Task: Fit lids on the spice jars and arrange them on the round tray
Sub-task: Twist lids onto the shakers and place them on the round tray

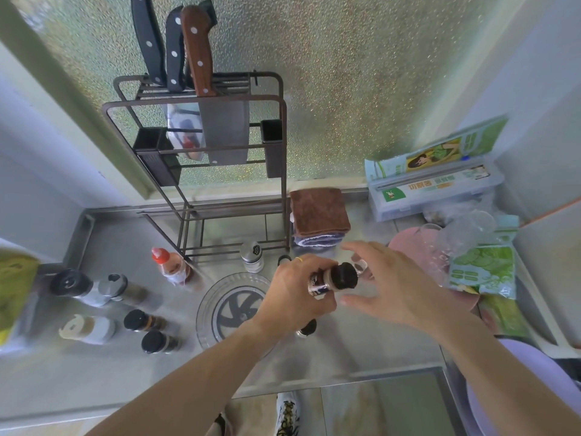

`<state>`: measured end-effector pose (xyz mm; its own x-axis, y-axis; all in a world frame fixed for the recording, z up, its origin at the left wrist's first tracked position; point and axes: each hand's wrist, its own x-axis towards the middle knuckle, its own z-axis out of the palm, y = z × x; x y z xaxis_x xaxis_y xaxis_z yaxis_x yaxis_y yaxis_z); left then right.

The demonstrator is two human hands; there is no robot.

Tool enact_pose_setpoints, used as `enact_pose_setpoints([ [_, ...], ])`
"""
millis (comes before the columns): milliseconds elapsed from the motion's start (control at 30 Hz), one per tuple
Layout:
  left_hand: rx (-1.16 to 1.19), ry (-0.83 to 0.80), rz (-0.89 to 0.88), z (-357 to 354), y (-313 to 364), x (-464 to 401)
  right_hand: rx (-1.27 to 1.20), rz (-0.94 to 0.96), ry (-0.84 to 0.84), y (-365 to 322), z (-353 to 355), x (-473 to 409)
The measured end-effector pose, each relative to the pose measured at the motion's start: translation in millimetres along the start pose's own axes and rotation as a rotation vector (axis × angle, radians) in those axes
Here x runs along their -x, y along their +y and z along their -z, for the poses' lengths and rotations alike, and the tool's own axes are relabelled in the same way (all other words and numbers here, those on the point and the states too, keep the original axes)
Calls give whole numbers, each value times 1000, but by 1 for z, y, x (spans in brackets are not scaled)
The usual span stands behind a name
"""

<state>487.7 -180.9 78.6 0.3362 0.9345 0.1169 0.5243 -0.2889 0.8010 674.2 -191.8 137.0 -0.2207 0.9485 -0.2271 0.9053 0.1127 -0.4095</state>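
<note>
1. Your left hand (pixel 295 291) is wrapped around a small clear spice jar with a dark label and a black lid (pixel 333 280). The jar is tilted with the lid pointing right, lifted above the steel counter (pixel 103 372).
2. Your right hand (pixel 393 287) is spread open just right of that lid, fingers curved, gripping nothing; whether the fingertips touch the lid cannot be told.
3. Under your left wrist lies the round clear tray with a dark pinwheel centre (pixel 232 306); no jar stands on its visible part.
4. At its near right edge, a black-capped jar (pixel 306 328) shows partly behind your hand.
5. On the near left stand two black-lidded spice jars (pixel 147 330) and a cream flip-top jar (pixel 88 328).
6. Farther left are a black-topped grinder (pixel 70 283) and a metal-capped shaker (pixel 118 286).
7. Just beyond the tray stand a red-capped squeeze bottle (pixel 169 267) and a steel-topped glass shaker (pixel 253 256).
8. At the far side are a dark wire knife rack (pixel 201 152), a folded brown cloth (pixel 319 212) and, to the right, a cling-film dispenser box (pixel 430 187).
</note>
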Motion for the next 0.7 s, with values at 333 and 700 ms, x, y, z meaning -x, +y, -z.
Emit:
enact_pose_setpoints([
  [333,-21,-1,14,1,-7,-3,58,48,27,0,-7,-7],
  [700,-34,-34,-5,-8,-21,-6,-85,-66,136,6,-28,-20],
])
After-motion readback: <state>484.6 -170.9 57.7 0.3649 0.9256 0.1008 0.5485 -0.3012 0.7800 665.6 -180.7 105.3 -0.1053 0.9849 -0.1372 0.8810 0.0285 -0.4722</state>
